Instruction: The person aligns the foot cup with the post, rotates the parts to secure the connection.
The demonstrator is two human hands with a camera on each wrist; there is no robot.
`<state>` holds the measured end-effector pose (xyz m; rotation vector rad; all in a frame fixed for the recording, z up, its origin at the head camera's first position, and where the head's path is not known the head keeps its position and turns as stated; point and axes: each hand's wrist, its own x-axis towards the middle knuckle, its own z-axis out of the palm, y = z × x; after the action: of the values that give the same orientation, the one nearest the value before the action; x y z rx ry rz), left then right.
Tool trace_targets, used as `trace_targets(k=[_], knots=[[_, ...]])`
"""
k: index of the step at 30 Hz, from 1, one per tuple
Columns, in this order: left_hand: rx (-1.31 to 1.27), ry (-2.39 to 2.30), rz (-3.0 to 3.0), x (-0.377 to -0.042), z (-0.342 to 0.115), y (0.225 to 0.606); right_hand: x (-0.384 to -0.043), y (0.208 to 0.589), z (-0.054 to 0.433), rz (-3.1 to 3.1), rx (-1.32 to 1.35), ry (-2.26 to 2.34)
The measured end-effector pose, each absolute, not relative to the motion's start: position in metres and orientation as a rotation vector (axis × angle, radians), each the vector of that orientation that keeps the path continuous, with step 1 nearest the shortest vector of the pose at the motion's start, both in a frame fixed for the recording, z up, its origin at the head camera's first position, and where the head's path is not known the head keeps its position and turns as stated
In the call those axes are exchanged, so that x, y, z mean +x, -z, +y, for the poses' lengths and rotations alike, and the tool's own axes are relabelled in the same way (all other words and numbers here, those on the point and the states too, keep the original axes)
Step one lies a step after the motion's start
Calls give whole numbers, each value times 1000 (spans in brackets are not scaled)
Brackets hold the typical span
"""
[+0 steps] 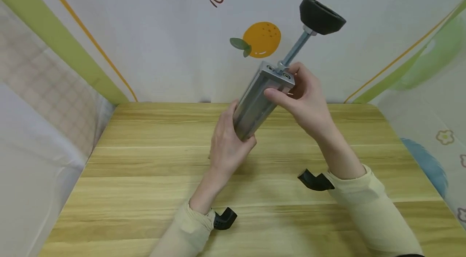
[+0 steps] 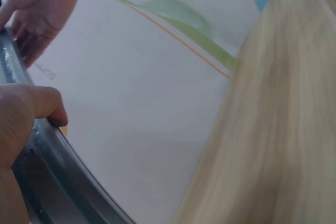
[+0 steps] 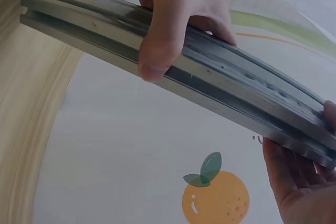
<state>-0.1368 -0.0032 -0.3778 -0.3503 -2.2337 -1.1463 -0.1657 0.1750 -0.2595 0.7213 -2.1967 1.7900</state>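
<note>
Held up above the table is a silver slotted metal profile bar [image 1: 255, 101], tilted up and to the right. Two screws show in its end plate. From that end a threaded rod [image 1: 296, 49] with nuts sticks out, tipped by a black cup-shaped foot [image 1: 321, 16]. My left hand [image 1: 227, 139] grips the lower part of the bar, its thumb across one side in the right wrist view. Near the end plate, my right hand [image 1: 307, 97] pinches the bar between thumb and fingers. The bar's slots [image 3: 105, 35] run lengthwise in the right wrist view.
Below the hands is a wood-grain table [image 1: 153, 192]. A white curtain [image 1: 164, 38] printed with oranges and lettering hangs behind its back edge, and more pale cloth hangs on both sides. Black curved pieces [image 1: 314, 181] stick out from both sleeve cuffs.
</note>
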Motion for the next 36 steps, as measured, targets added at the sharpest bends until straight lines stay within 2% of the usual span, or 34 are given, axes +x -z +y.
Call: trace_targets(k=[20,36], knots=[[-561,705,-2393,-123,-41,357,-136,288,186,-2021,469,-2120],[-680,570,-2544,-124,-46,355,-139,327,203,-1964,388,-2358]])
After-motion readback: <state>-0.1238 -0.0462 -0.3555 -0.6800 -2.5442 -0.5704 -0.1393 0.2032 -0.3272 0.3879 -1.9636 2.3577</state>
